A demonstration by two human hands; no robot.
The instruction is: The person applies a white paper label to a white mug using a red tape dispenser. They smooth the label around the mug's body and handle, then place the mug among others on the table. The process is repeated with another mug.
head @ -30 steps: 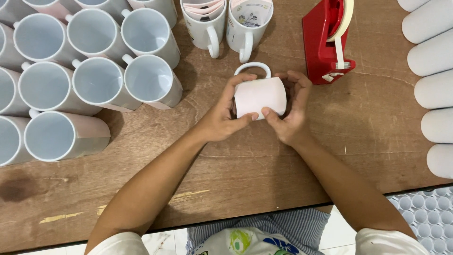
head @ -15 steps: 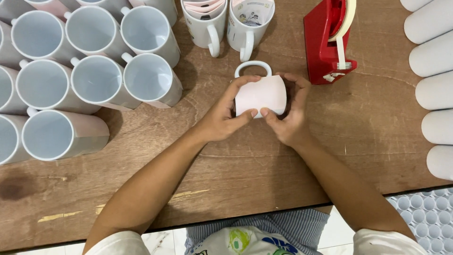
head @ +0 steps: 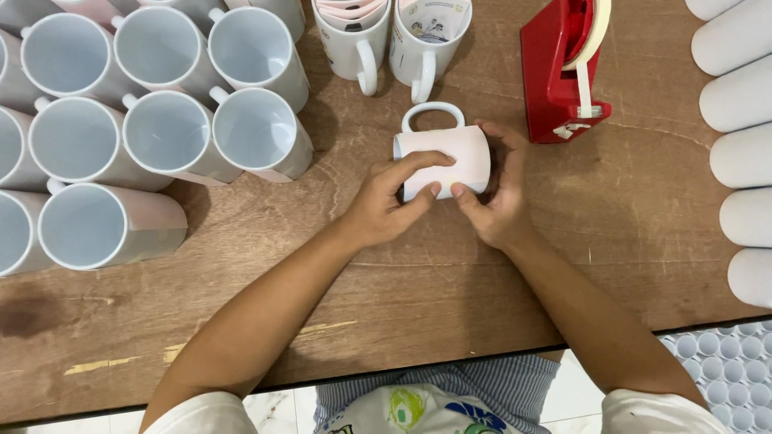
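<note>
Head view, straight down (close) over table

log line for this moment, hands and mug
left hand: on mug | right hand: on mug | mug: on its side on table

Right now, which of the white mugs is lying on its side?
The mug between the left hand and right hand, beside the red tape dispenser. It lies on its side, handle pointing away; the mugs at left stand upright, mouths up.

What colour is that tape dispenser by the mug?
Red; the tape dispenser shows best in the head view.
</note>
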